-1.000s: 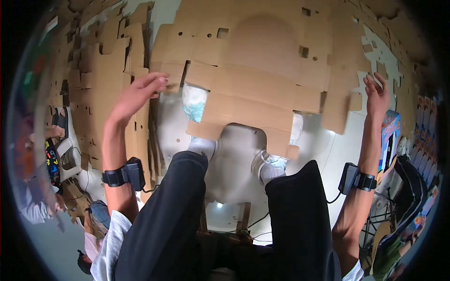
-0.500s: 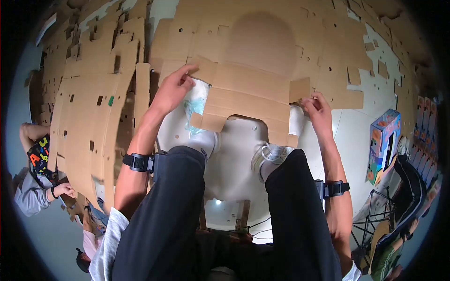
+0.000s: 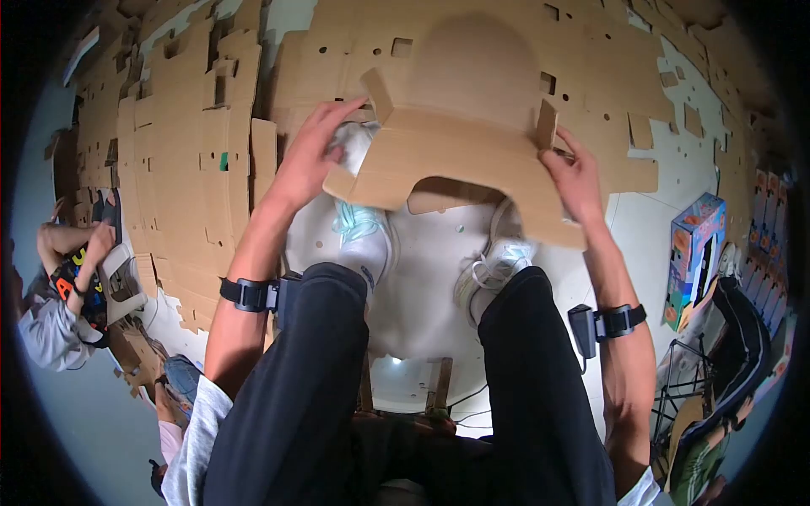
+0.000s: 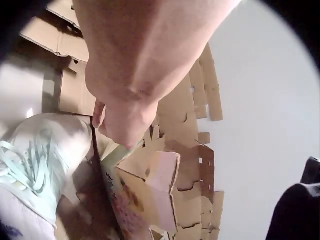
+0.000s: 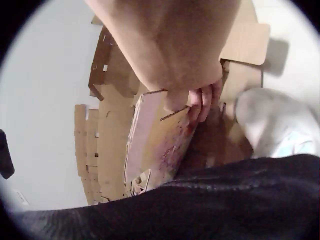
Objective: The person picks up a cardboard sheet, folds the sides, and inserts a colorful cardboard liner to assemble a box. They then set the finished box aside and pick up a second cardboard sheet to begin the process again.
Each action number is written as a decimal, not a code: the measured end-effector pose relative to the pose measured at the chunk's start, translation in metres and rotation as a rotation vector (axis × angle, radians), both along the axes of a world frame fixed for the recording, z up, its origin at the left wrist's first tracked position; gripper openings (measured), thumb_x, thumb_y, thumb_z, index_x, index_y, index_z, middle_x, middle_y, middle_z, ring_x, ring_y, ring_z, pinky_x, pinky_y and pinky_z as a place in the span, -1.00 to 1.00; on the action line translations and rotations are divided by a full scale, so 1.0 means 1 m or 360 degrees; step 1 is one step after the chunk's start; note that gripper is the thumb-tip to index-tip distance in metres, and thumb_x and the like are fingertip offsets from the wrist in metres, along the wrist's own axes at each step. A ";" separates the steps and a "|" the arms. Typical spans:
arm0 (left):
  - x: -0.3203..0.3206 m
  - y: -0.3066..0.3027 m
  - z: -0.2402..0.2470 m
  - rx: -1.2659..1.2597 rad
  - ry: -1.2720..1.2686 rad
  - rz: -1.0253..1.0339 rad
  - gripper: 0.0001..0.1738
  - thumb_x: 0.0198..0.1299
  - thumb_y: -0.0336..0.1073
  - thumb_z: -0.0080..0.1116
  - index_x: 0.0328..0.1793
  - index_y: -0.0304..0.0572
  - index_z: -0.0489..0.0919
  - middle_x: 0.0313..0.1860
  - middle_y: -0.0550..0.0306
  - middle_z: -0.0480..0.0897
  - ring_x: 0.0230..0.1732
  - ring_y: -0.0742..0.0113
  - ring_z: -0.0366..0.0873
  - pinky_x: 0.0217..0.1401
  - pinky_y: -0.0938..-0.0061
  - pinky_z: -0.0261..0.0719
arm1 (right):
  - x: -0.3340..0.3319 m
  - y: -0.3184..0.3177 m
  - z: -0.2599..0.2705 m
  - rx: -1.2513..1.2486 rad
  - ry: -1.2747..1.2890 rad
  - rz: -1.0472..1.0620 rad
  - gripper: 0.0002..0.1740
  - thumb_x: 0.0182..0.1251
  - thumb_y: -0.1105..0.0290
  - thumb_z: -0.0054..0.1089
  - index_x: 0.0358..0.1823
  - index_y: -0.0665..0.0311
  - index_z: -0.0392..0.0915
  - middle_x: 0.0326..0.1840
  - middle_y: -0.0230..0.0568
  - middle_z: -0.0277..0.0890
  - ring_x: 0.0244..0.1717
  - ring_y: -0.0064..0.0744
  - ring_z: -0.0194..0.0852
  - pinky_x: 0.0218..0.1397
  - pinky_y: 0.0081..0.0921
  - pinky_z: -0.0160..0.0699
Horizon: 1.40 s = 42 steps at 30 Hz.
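Observation:
Between my two hands a cut, creased cardboard piece [image 3: 456, 152] is bent up along its folds, with small side flaps raised and a curved notch in its near edge. My left hand [image 3: 312, 156] grips its left side by the flap. On the right side my right hand [image 3: 578, 181] holds the edge, thumb at the inner face and fingers behind the flap. Both wrist views show the piece's printed outer face [image 4: 132, 197] in pink and yellow; my right fingers [image 5: 205, 100] curl over its edge there.
Flat cardboard sheets [image 3: 181, 194] with cut holes cover the floor ahead and left. My shoes [image 3: 359, 223] stand beneath the piece's near edge. A colourful box [image 3: 696, 253] and a black folding frame [image 3: 683, 379] stand right. Another person [image 3: 63, 312] sits far left.
Both hands have come inward from wide apart to the sides of the cardboard piece. Its near part has since risen off the floor and its side flaps now stand up.

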<state>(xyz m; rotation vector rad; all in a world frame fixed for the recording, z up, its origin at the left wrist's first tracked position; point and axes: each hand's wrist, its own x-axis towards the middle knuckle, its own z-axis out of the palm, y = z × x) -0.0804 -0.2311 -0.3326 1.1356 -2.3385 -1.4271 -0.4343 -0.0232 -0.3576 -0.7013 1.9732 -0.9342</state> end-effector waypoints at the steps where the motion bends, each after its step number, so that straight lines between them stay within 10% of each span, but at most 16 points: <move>1: -0.004 0.005 0.001 -0.0240 -0.0064 -0.0045 -0.30 0.28 -0.35 0.31 0.59 -0.13 0.48 0.50 -0.07 0.43 0.47 0.00 0.40 0.55 0.19 0.38 | -0.002 -0.005 0.013 0.0001 -0.0125 -0.0065 -0.37 0.40 0.42 0.29 0.49 0.43 0.48 -0.27 -0.21 0.74 -0.28 -0.61 0.65 -0.22 -0.55 0.60; 11: -0.041 0.003 0.033 -0.0503 0.0396 -0.0368 -0.19 0.09 -0.24 0.55 0.51 -0.18 0.53 0.48 -0.10 0.56 0.54 -0.12 0.44 0.59 0.08 0.41 | -0.026 -0.008 0.148 0.0481 -0.0457 0.0463 -0.49 0.34 0.51 0.28 0.31 0.51 0.63 -0.38 -0.23 0.72 -0.44 -0.57 0.68 -0.35 -0.56 0.64; 16: -0.048 0.014 0.090 0.0763 -0.0004 -0.0435 -0.26 0.18 -0.40 0.53 0.53 -0.12 0.55 0.48 0.02 0.61 0.47 0.22 0.53 0.52 0.34 0.49 | -0.043 0.010 0.123 0.0524 -0.0872 0.0748 -0.46 0.40 0.49 0.31 0.33 0.70 0.52 -0.35 -0.17 0.75 -0.41 -0.49 0.76 -0.21 -0.59 0.69; 25: 0.005 0.011 0.058 0.0997 -0.0235 -0.0572 -0.39 0.28 -0.56 0.33 0.50 -0.14 0.61 0.44 0.05 0.65 0.45 0.25 0.55 0.60 0.33 0.44 | 0.045 0.054 0.045 0.0290 -0.0916 0.0331 -0.59 0.64 0.27 0.21 0.32 0.40 0.65 -0.42 -0.45 0.55 -0.39 -0.68 0.47 -0.28 -0.57 0.49; 32: 0.012 0.001 0.014 0.1070 -0.0133 -0.0441 -0.46 0.24 -0.39 0.50 0.37 -0.23 0.68 0.20 0.13 0.76 0.24 0.37 0.63 0.38 0.46 0.55 | -0.010 0.135 0.011 0.0370 0.1024 0.0611 -0.27 0.49 0.62 0.08 0.65 -0.08 0.36 -0.17 0.06 0.61 -0.20 -0.03 0.67 -0.04 -0.14 0.72; 35: 0.006 -0.006 0.011 0.1070 -0.0193 -0.0424 -0.42 0.12 -0.34 0.62 0.30 -0.18 0.73 0.07 0.22 0.77 0.11 0.43 0.62 0.26 0.50 0.55 | -0.016 0.154 0.020 0.0974 0.1164 0.0908 -0.04 0.39 0.69 0.07 0.75 -0.27 0.13 0.10 0.04 0.54 -0.10 0.15 0.65 0.04 -0.05 0.76; 42: -0.001 -0.016 0.008 0.1043 -0.0311 -0.0475 -0.38 0.03 -0.33 0.67 0.28 -0.13 0.74 0.05 0.22 0.78 0.14 0.41 0.64 0.28 0.44 0.56 | -0.021 0.162 0.021 0.0366 0.1018 0.0833 -0.14 0.40 0.43 0.24 0.73 0.19 0.18 0.20 0.04 0.56 0.20 0.02 0.66 0.36 -0.25 0.59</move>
